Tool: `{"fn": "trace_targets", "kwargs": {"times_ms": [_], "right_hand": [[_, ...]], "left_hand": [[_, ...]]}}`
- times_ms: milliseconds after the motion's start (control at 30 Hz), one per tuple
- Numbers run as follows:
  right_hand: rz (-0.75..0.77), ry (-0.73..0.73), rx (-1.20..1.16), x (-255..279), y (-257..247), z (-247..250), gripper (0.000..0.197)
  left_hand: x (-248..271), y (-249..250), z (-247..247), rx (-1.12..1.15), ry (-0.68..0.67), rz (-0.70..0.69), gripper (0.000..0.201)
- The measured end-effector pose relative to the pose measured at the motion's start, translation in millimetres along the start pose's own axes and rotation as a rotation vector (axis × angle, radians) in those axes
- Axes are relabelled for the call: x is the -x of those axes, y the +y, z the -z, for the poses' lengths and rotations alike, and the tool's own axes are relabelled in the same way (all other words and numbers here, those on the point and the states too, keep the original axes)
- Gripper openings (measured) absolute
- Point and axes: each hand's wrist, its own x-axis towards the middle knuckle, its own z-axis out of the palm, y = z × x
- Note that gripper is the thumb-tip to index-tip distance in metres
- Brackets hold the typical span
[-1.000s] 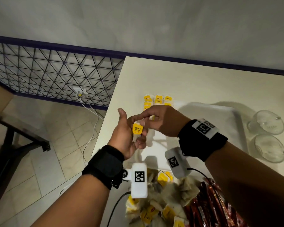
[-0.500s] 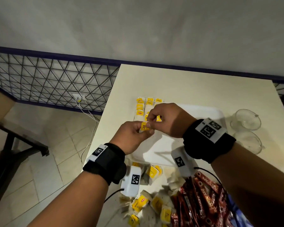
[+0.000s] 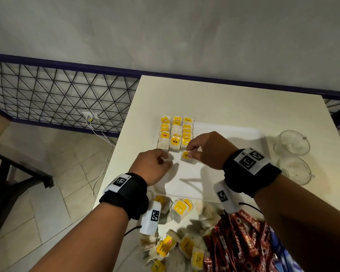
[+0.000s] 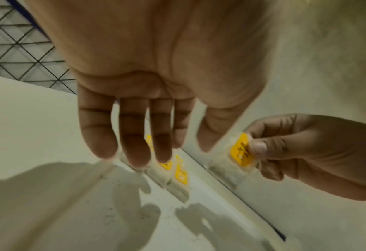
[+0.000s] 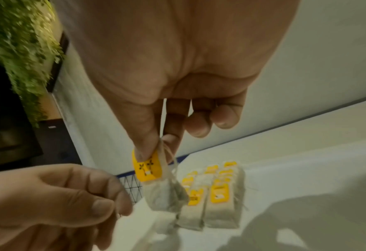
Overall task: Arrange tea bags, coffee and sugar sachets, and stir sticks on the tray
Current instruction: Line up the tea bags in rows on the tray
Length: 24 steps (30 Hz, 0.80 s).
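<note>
The right hand (image 3: 208, 150) pinches one tea bag (image 5: 156, 183) above the tray (image 3: 234, 132). The left hand (image 3: 153, 165) hangs loosely open, holding nothing. Two glass cups (image 3: 291, 142) stand by the worktop's (image 3: 224, 95) right edge.

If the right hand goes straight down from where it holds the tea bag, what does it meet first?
Probably the bare white tray, just in front of the rows of tea bags. The held tea bag under the right hand would touch first; depth is unclear.

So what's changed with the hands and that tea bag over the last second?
The left hand let go of the tea bag; the right hand alone now pinches it by its yellow tag, lowered toward the tray beside the rows of tea bags. The loose pile and the glass cups are unchanged.
</note>
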Motion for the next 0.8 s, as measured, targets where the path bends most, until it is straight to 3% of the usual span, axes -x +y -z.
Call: {"fn": "trace_targets", "kwargs": {"times_ms": [100, 367, 800], "right_hand": [[-0.086, -0.070, 0.102, -6.8, 14.2, -5.7, 0.019], [-0.119, -0.211, 0.112, -28.4, 20.5, -17.8, 0.023], [-0.219, -0.119, 0.101, -80.6, 42.0, -29.9, 0.013]], "left_hand": [[-10.0, -12.1, 1.5, -0.192, 0.064, 0.104, 0.023], [-26.4, -23.4, -8.5, -0.423, -0.063, 0.216, 0.031], [-30.5, -32.1, -10.8, -0.444, -0.093, 0.207, 0.020]]}}
